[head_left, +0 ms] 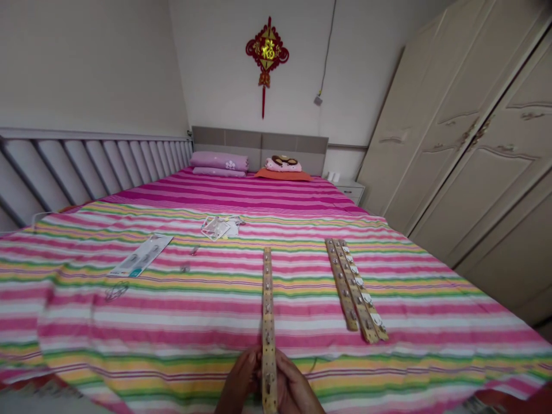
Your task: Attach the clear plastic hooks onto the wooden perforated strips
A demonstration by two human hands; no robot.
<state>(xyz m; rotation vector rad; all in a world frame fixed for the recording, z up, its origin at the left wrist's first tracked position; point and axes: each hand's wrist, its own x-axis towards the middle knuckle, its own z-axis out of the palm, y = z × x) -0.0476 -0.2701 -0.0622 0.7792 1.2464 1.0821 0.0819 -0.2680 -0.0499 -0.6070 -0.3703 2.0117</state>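
A long, narrow yellow-brown strip (268,322) stretches away from me over the bed, with a row of small shiny metal fittings and small holes along it. My left hand (241,376) closes on its left side near the close end, fingertips partly behind it. From the other side my right hand (295,382) grips the same end, its fingers partly hidden by the strip. To the right lie several similar strips (345,287) side by side, one of them carrying white round tags or discs. The exact kind of the metal fittings is too small to tell.
A striped sheet (207,328) covers the bed. On the left lie a flat package (141,256), a thin wire-like loop (116,291) and small metal pieces (185,268). Farther back is a pile of clear and white packaging (222,227). A wardrobe (466,138) stands at right.
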